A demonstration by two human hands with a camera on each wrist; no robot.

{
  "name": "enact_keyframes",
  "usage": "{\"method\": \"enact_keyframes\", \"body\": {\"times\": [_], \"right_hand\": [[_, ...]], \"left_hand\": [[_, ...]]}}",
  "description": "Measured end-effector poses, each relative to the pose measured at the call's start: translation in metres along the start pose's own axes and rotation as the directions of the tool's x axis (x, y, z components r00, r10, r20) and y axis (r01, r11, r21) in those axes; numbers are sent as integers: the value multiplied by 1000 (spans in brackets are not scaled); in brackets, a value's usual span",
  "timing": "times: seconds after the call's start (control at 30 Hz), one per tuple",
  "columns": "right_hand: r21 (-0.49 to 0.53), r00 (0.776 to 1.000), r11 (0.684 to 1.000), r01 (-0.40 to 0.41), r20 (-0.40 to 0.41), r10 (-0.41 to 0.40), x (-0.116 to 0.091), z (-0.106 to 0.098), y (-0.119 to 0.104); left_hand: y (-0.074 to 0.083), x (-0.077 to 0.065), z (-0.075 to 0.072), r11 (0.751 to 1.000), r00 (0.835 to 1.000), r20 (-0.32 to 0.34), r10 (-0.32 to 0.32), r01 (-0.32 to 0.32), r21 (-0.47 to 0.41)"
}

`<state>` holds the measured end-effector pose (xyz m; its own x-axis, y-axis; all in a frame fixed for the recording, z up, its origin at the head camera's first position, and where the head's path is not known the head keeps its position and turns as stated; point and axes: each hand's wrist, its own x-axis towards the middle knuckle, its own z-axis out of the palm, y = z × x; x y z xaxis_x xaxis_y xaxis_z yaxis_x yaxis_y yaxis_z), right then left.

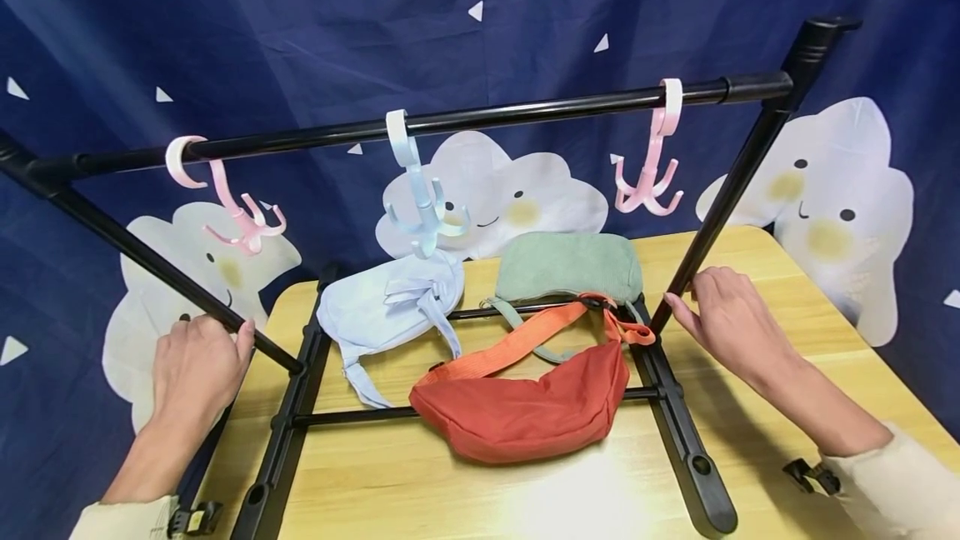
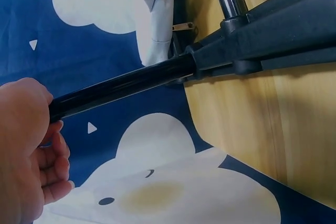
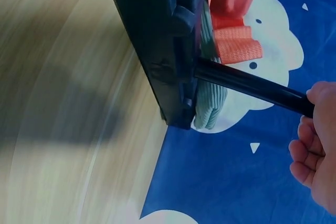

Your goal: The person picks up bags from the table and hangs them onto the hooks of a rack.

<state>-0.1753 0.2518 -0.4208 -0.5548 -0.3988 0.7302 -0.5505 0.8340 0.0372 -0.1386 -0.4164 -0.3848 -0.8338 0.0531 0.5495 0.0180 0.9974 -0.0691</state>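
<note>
Rack [image 1: 525,112]: on tabletop [image 1: 375,490]; probably light, stiff, smooth. Left hand [image 1: 198,365]: fingers curled round left post [image 1: 142,255]; right hand [image 1: 738,323]: fingers curled round right post [image 1: 723,203]. Best hold: both posts, evenly.

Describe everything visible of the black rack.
The black rack stands upright on the wooden table: glossy, metal-looking tubes, plastic-looking feet. Two posts carry a top bar hung with two pink hooks and a blue hook; two lower bars join the feet, a red bag lying across the front one. The left grip and right grip each hold a post.
</note>
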Motion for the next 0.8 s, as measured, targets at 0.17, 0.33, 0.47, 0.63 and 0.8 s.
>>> {"method": "enact_keyframes", "body": {"times": [0.17, 0.33, 0.47, 0.63, 0.8], "right_hand": [[4, 1000, 1000, -7, 12, 7, 1, -1, -3], [4, 1000, 1000, -3, 14, 3, 2, -3, -4], [-1, 1000, 1000, 7, 13, -7, 3, -3, -5], [-12, 1000, 1000, 13, 19, -13, 4, -3, -6], [-23, 1000, 1000, 14, 10, -13, 3, -2, -7]], "left_hand": [[-3, 1, -1, 1000, 999, 36, -3, 3, -6], [-3, 1, -3, 1000, 998, 63, 5, -3, -20], [-4, -1, -3, 999, 998, 64, 21, -20, -27], [-5, -1, -3, 999, 999, 25, 45, -45, -27], [-6, -1, -2, 998, 998, -10, 67, -68, -10]]}}
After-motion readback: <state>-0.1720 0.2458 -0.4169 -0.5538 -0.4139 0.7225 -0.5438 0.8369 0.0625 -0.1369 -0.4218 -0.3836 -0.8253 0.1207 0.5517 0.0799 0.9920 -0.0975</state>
